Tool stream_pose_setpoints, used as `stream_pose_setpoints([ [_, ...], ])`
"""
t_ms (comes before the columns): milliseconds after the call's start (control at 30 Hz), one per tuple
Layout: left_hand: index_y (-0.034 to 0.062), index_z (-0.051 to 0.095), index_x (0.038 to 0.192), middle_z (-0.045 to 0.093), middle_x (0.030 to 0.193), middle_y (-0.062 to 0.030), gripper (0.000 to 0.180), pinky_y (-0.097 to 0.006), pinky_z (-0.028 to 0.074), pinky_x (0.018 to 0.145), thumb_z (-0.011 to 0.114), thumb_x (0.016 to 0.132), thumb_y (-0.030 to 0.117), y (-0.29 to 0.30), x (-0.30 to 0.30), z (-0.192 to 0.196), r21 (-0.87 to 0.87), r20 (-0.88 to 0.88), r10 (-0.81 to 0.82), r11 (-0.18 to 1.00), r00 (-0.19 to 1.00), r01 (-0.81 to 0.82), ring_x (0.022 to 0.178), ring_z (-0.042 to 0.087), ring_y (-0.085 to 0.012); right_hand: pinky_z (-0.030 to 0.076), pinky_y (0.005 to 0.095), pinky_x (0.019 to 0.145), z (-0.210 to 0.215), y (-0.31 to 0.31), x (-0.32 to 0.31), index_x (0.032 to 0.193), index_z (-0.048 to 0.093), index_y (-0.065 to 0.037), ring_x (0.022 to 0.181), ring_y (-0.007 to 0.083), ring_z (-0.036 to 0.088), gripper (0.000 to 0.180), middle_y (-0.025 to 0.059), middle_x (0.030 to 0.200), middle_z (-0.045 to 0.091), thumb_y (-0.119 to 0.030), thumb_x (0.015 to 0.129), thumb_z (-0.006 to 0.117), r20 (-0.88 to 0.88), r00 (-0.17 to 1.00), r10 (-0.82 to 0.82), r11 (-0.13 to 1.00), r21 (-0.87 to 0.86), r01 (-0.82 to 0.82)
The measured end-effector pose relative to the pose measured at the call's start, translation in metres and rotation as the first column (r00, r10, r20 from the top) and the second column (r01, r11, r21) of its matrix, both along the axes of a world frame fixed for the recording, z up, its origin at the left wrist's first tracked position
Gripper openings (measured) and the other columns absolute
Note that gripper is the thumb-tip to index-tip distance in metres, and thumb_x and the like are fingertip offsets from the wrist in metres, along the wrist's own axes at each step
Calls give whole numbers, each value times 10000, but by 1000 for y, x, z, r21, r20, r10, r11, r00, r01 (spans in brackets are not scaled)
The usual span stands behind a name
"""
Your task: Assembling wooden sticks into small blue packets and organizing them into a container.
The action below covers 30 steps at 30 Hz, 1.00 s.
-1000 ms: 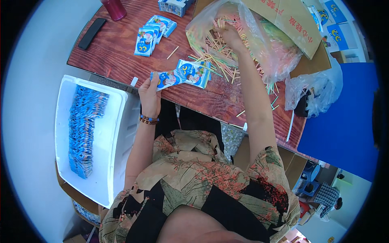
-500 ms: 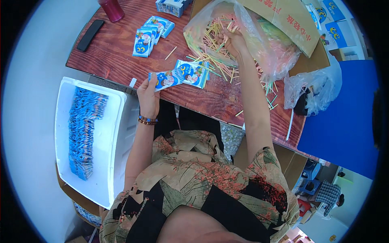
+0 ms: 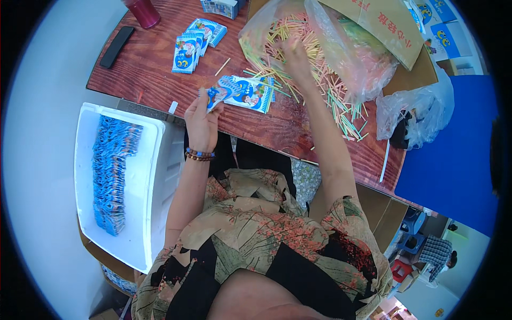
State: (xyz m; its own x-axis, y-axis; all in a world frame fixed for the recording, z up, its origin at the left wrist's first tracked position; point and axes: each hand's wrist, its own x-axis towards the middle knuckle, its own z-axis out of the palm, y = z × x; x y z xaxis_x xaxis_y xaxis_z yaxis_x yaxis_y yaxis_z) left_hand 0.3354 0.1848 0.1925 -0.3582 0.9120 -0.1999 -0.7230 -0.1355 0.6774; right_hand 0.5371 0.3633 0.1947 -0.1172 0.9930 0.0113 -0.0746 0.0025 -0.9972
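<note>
My left hand (image 3: 201, 121) pinches a small blue-and-white packet (image 3: 216, 98) by its end, just over the table's near edge. Right beside it, another blue-and-white packet (image 3: 250, 97) lies flat on the table, with a few thin sticks around its upper edge. My right hand (image 3: 295, 60) is at the mouth of a clear plastic bag (image 3: 257, 40), over a heap of thin pink, yellow and green sticks (image 3: 316, 61). Its fingers are smeared by motion, and whether they hold a stick is not visible.
Several packets (image 3: 186, 52) lie stacked farther back on the wooden table (image 3: 154, 69), near a black bar-shaped object (image 3: 117, 47) and a red container (image 3: 144, 13). A white foam box (image 3: 140, 213) with rows of packets stands at left. An open carton (image 3: 408, 85) sits behind the bag.
My right hand has shifted left over the sticks, and more sticks lie spilled right of my forearm. The packet in my left hand has tilted and turned.
</note>
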Motion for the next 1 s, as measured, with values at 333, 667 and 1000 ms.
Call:
stream_pose_setpoints([
  [333, 49, 638, 851, 658, 838, -36, 215, -249, 479, 652, 577, 933, 239, 3, 7, -6, -55, 54, -26, 998, 998, 29, 708, 597, -95, 342, 379, 1001, 22, -19, -17, 961, 572, 11, 934, 228, 556, 317, 147, 967, 626, -272, 964, 430, 252, 967, -50, 953, 302, -29],
  [667, 53, 633, 813, 641, 792, -23, 256, -246, 476, 652, 558, 943, 261, 19, 31, 6, -29, 112, -7, 1000, 994, 10, 668, 576, -89, 323, 448, 1061, 73, -90, -67, 1067, 473, 2, 1170, 313, 511, 230, 279, 1148, 566, -170, 989, 343, -529, 834, 155, 959, 284, 2],
  [1000, 37, 649, 859, 660, 840, -38, 260, -247, 499, 667, 547, 948, 258, 14, 24, 14, -18, 129, -9, 1000, 992, 12, 714, 603, -91, 318, 453, 1052, 76, -115, -88, 1050, 434, -24, 1178, 316, 494, 182, 255, 1137, 579, -178, 988, 359, -522, 840, 150, 963, 271, -4],
])
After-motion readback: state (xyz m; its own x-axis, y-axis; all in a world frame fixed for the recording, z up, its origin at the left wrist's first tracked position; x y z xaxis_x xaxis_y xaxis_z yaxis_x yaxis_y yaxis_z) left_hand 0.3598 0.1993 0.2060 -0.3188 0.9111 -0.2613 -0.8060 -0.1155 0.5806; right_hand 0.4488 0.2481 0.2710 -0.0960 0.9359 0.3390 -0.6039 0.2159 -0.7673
